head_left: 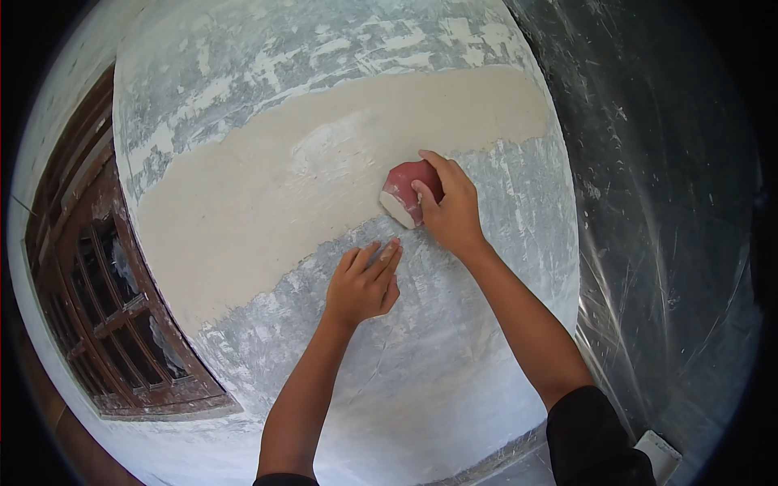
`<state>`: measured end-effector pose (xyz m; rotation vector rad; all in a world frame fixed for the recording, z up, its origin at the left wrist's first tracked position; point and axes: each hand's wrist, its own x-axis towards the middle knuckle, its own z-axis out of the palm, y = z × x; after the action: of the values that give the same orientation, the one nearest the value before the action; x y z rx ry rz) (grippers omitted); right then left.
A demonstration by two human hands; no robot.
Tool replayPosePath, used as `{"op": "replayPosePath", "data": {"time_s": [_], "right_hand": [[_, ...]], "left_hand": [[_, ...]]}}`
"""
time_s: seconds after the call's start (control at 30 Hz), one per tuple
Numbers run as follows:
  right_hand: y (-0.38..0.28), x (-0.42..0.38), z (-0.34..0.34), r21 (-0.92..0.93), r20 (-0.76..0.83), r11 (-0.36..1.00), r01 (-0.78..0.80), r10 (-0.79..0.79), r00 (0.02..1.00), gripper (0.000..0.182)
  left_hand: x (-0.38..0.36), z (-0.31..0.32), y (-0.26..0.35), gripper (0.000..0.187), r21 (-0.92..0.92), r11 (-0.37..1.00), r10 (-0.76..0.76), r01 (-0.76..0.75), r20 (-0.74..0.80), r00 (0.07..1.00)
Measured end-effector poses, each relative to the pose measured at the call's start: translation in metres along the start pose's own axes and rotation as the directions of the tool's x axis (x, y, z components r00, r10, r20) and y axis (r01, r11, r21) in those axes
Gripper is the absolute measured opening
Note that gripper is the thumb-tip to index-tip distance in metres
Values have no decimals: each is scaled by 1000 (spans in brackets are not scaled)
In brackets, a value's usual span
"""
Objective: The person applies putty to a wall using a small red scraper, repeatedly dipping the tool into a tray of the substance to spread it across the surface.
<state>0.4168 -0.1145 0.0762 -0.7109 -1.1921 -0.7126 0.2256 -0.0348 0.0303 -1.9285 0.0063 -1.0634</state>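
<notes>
My right hand [452,206] grips a dark red pad [412,185], fingers wrapped round its right side. The pad has a whitish, coated lower-left edge and lies against the wall at the lower border of a cream plaster band [243,194]. My left hand [366,279] is just below and left of the pad, empty, its fingers spread and pointing up near the grey, patchy wall [405,324]. The fingertips of my left hand look whitish. Within the cream band, a paler, streaked patch shows left of the pad.
A brown wooden window frame [134,308] with dark panes is set into the wall at the left. Dark plastic sheeting [648,202] hangs along the right side. A white rectangular object [660,455] lies at the bottom right, beside my right sleeve.
</notes>
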Motion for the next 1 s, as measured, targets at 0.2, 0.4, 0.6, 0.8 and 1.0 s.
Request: {"op": "replayPosePath", "data": {"time_s": [0.2, 0.4, 0.6, 0.8, 1.0], "right_hand": [[38, 18, -37, -253, -310, 960, -120, 37, 950, 43], [-13, 0, 23, 58, 24, 998, 7, -8, 1000, 43], [32, 20, -23, -269, -357, 954, -135, 32, 933, 42], [-2, 2, 13, 30, 35, 998, 51, -52, 998, 41], [35, 14, -30, -215, -305, 969, -120, 50, 951, 41]], "left_hand": [[0, 2, -2, 43, 7, 1000, -2, 2, -17, 1000], [1, 2, -1, 44, 6, 1000, 0, 0, -22, 1000], [-1, 3, -2, 44, 2, 1000, 4, -4, -24, 1000], [0, 1, -1, 43, 2, 1000, 5, -5, -15, 1000], [-1, 2, -1, 43, 2, 1000, 6, -6, -18, 1000]]}}
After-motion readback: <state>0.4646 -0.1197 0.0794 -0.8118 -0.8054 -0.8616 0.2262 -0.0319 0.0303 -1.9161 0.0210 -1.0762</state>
